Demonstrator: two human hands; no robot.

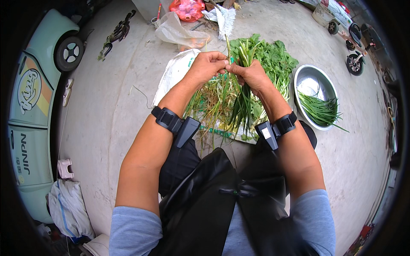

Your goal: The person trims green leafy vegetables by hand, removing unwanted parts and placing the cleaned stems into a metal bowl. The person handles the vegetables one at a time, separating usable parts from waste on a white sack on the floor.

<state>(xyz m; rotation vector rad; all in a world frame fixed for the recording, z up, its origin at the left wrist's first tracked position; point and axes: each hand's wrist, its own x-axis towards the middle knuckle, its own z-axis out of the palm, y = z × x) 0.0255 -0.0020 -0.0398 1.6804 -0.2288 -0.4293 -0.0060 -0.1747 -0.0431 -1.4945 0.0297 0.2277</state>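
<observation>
My right hand [253, 76] grips a bunch of long green chives [246, 52], pale stem ends up and leaves hanging down. Close beside it, the fingertips of my left hand [208, 65] pinch a single thin stalk [228, 48] near my right thumb. Under both hands lies a sheet of white woven plastic [171, 75] on the floor. It bears a loose heap of yellowed stalks and trimmings [211, 96], and leafy greens [277, 59] are piled at its far right. To the right, a metal basin [300, 75] holds more chives [320, 108].
A clear plastic bag [179, 30] and a red plastic bag [186, 9] lie beyond the sheet. A light green vehicle [32, 153] stands at left, near a white sack [69, 204] and a small stool [65, 168]. A child's scooter [355, 48] stands at far right.
</observation>
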